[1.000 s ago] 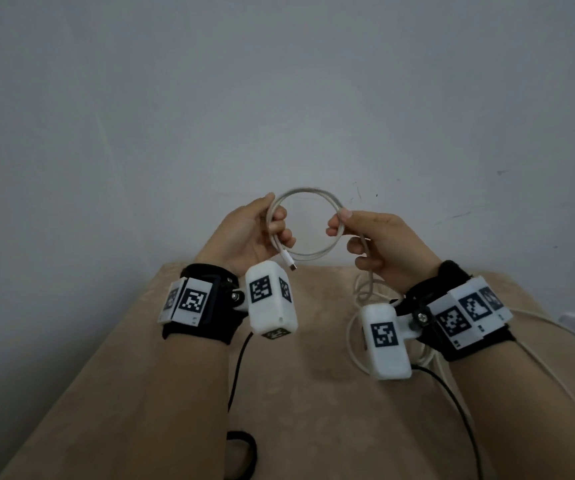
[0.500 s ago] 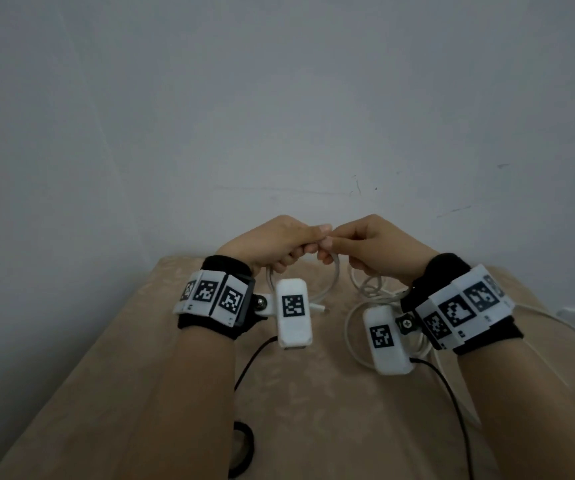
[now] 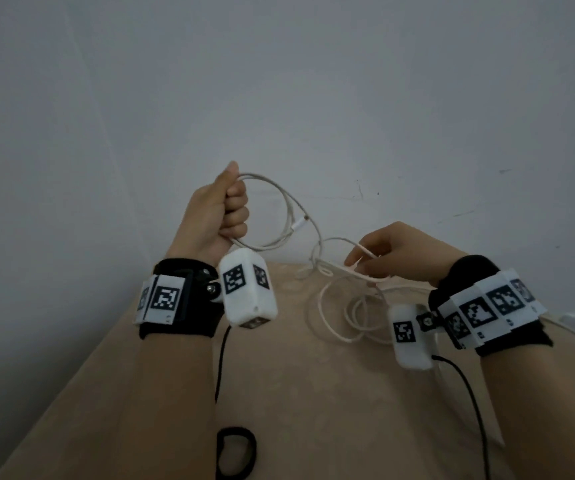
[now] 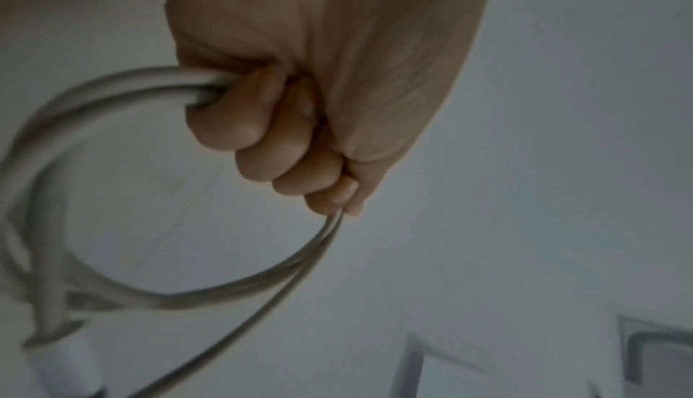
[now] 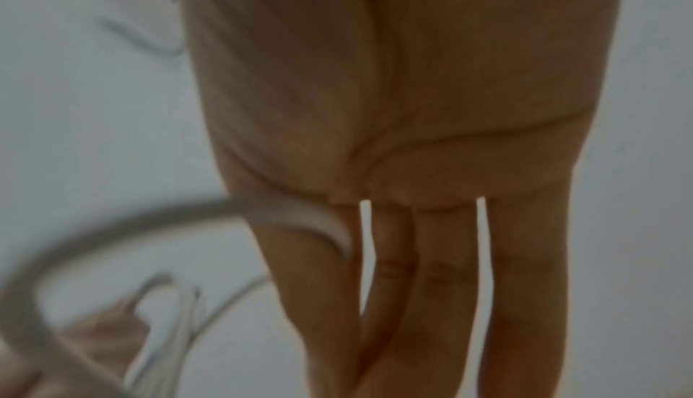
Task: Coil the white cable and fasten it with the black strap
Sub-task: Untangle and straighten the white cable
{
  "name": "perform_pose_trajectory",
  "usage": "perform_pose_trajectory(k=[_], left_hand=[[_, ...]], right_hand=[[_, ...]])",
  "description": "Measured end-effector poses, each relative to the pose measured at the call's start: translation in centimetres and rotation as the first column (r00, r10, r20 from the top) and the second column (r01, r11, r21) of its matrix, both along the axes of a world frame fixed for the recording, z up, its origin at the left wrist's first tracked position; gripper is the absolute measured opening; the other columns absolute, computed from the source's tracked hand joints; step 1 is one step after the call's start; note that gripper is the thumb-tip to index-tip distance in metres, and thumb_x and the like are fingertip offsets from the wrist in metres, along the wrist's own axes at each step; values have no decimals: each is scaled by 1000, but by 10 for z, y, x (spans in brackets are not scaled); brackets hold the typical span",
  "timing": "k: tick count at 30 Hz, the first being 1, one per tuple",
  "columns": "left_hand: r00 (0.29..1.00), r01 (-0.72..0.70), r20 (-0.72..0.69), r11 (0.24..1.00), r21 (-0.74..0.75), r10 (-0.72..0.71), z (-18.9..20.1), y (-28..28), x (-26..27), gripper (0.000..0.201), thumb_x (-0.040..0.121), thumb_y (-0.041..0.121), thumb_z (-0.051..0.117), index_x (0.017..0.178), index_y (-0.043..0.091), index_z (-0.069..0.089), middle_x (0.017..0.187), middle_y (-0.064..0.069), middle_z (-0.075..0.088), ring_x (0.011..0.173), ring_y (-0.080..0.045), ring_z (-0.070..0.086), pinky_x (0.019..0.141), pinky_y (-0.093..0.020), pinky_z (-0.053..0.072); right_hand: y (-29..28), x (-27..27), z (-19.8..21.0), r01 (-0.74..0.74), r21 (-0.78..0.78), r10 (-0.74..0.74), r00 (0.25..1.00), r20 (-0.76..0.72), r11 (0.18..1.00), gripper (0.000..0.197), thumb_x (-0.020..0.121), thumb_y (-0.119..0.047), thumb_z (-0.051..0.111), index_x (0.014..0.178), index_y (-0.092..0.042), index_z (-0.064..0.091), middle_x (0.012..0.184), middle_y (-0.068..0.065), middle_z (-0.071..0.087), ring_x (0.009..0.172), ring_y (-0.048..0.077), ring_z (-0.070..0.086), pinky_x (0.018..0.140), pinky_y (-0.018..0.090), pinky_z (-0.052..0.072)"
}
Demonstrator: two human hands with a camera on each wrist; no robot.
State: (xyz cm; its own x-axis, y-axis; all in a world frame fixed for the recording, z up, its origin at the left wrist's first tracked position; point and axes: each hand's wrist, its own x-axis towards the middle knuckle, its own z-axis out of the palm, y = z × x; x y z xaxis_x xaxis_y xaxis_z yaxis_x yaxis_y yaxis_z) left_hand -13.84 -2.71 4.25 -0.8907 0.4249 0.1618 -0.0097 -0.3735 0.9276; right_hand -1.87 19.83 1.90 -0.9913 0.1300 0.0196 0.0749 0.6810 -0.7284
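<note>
My left hand [image 3: 223,216] is raised in a fist and grips a small coil of the white cable [image 3: 279,209]; the left wrist view shows the left hand [image 4: 281,137] with its fingers curled round two loops of the cable [image 4: 112,286]. A connector [image 3: 299,223] hangs on the coil. My right hand [image 3: 393,251] is lower, to the right. There the cable [image 5: 300,214] crosses the index finger of the right hand [image 5: 412,108] and slips between two nearly straight fingers. The black strap [image 3: 235,452] lies looped near the table's front edge.
Loose turns of the white cable [image 3: 341,317] lie on the beige table [image 3: 313,393] under my right hand. Black camera leads hang from both wrists. A grey wall stands right behind the table. Another white lead trails off at the right edge.
Half a second ago both hands met low over the table. Now the left hand has risen with the coil, and the right hand has moved right along the loose cable.
</note>
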Motion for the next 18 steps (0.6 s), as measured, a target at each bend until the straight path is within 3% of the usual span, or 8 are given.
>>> perform_pose_trajectory(k=[2,5,7,10,11,12,15,18], left_hand=[[999,-27,15,1000,-14,28,0,-5,-1,42,99,40,45,62,23,33,45,11,22,32,-2,16,32,-15,10],[998,-65,8,996,-59,66,-2,-7,-3,42,98,39,47,62,22,34,45,12,23,33,-2,16,31,-15,11],[997,-70,33,996,-63,72,-4,-8,-4,42,99,39,46,63,22,34,45,12,23,32,-2,16,31,-15,12],[994,-76,81,996,-52,80,-7,-9,-6,41,99,39,46,63,22,34,44,12,23,31,-2,16,30,-15,12],[992,-78,98,996,-40,81,-8,-9,-6,41,99,39,45,63,22,34,43,12,23,31,-2,17,29,-14,12],[990,-80,114,996,-29,83,-8,-10,-7,41,99,39,45,63,22,34,43,12,23,30,-2,17,29,-14,13],[985,-109,134,994,-19,110,-9,-12,-8,42,100,39,43,63,21,34,41,12,23,29,-2,17,29,-15,12],[980,-130,157,991,16,126,-9,-16,-10,42,100,39,43,63,21,33,40,12,23,29,-2,17,28,-15,13]], right_hand=[[1,0,0,35,-233,-46,998,-43,972,9,85,-1,66,84,-6,73,67,1,70,58,6,64,57,17,54],[2,-2,-1,141,-543,-218,973,-79,828,9,89,-5,62,85,0,68,71,7,67,62,12,61,58,22,58],[4,-4,1,158,-736,-302,951,-66,659,11,91,-2,57,84,1,63,70,7,63,61,11,60,56,21,57],[10,-6,2,63,-931,-310,949,-55,358,17,96,-1,45,88,0,60,74,6,58,39,2,50,48,11,48],[11,-7,2,32,-952,-294,954,-62,306,18,97,-3,44,88,-1,59,75,5,57,33,2,43,44,9,43],[12,-7,2,19,-952,-287,955,-73,305,17,97,-4,44,89,-2,59,76,5,57,30,3,38,41,8,39],[17,-5,-4,80,-894,-350,932,-89,440,13,95,-2,48,93,-1,61,80,9,59,30,3,33,38,9,33],[28,-2,-9,158,-890,-398,917,-28,427,13,94,-1,48,93,-3,61,81,7,60,30,2,31,34,9,25]])
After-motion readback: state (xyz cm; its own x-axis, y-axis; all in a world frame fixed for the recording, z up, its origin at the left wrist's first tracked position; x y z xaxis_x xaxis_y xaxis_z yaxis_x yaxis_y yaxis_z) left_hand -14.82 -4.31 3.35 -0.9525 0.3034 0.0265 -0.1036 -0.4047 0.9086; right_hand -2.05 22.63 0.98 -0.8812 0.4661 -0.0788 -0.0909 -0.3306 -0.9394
